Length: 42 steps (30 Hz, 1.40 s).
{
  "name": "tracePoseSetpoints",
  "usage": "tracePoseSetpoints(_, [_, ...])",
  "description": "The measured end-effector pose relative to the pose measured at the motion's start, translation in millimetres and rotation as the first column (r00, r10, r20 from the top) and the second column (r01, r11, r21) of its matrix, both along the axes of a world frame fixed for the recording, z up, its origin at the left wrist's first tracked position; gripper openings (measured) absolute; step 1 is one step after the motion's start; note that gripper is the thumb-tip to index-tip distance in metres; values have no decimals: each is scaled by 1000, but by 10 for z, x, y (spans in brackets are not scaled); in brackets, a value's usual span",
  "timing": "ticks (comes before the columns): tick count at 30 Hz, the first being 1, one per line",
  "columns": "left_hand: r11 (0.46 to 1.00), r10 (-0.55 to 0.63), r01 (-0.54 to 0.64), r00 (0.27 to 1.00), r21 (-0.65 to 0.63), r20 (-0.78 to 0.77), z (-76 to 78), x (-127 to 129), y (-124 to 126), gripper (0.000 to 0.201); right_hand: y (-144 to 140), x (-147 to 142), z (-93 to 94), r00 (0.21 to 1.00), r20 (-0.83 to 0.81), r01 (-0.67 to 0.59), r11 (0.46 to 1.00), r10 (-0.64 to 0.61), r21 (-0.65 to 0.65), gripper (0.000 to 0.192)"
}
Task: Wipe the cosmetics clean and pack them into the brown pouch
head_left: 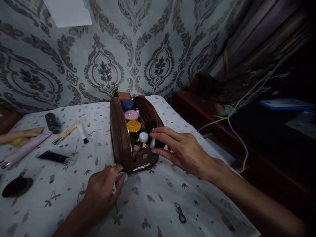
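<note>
A brown zippered cosmetic bag [120, 141] lies unzipped on the cloth, packed with several items. Inside are a navy-lidded jar [127, 104], a pink-lidded jar [131, 115], a yellow-lidded jar [134, 126] and a small white-capped jar [143, 137]. My left hand [102, 186] pinches at the bag's near left corner, where a bit of white shows by the thumb. Over the bag's right edge reaches my right hand [182, 151], fingers stretched out and thumb apart. Its fingertips are beside a black item [151, 126] and a whitish piece [152, 143] inside.
To the left lie a black tube [54, 157], a small white tube [82, 133], a pink tube [27, 148], a dark green bottle [52, 122] and a round black object [17, 186]. Patterned wallpaper [133, 59] rises behind. White cables [243, 138] hang at right.
</note>
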State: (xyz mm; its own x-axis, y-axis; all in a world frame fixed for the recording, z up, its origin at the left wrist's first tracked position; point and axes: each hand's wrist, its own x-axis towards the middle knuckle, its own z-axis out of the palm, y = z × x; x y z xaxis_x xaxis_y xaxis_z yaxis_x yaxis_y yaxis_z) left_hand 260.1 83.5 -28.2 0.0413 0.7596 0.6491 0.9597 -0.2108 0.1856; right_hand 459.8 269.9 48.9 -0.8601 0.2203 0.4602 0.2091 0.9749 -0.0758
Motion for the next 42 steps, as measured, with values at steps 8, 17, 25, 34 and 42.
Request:
tracePoseSetpoints(8, [1000, 2, -2, 1000, -11, 9, -33, -15, 53, 13, -17, -33, -33, 999, -21, 30, 999, -30, 14, 28])
tracePoseSetpoints(17, [994, -13, 19, 998, -106, 55, 12, 8, 23, 14, 22, -65, 163, 992, -127, -18, 997, 27, 71, 32])
tracePoseSetpoints(25, [978, 5, -7, 1000, -208, -13, 124, -1, -178, 22, 87, -358, 170, 987, 160, -30, 995, 16, 91, 45])
tracePoseSetpoints(34, [965, 31, -17, 998, -261, 51, -136, -61, -502, 27, 198, -378, 46, 978, 194, -63, 996, 73, -56, 39])
tracePoseSetpoints(42, [956, 3, 45, 987, -291, 163, -252, -99, -518, 31, 163, -656, 345, 952, 293, -83, 996, 84, -18, 27])
